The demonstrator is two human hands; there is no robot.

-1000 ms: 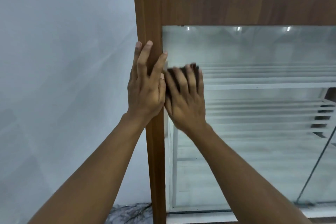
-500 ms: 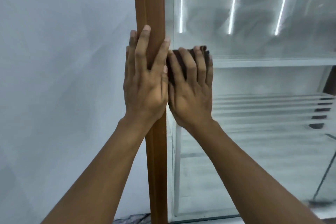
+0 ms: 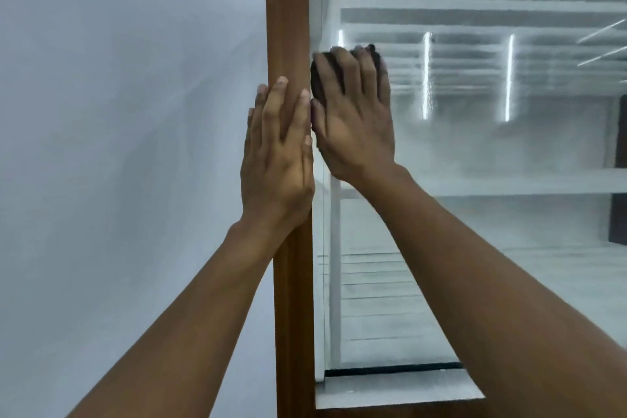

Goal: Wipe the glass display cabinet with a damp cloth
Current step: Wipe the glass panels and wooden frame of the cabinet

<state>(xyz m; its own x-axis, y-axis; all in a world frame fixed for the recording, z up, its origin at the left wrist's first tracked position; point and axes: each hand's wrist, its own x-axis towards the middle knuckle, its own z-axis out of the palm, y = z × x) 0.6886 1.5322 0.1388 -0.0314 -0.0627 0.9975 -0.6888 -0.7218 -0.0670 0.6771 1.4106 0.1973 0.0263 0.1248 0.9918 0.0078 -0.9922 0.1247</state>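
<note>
The glass display cabinet has a clear front pane [image 3: 475,153] set in a brown wooden frame [image 3: 288,10]. My right hand [image 3: 354,119] lies flat on the glass just right of the frame post, pressing a dark cloth [image 3: 317,78] against the pane; only the cloth's edges show past my fingers. My left hand [image 3: 278,149] rests flat on the wooden post with its fingers spread, holding nothing.
White shelves [image 3: 509,185] sit behind the glass, with light strips reflected in the pane. A plain pale wall [image 3: 118,146] fills the left side. The cabinet's white bottom ledge [image 3: 400,390] runs below the pane.
My right hand has slid the cloth down the glass along the frame post. The view has tilted down, so the top rail is out of sight and the bottom ledge shows.
</note>
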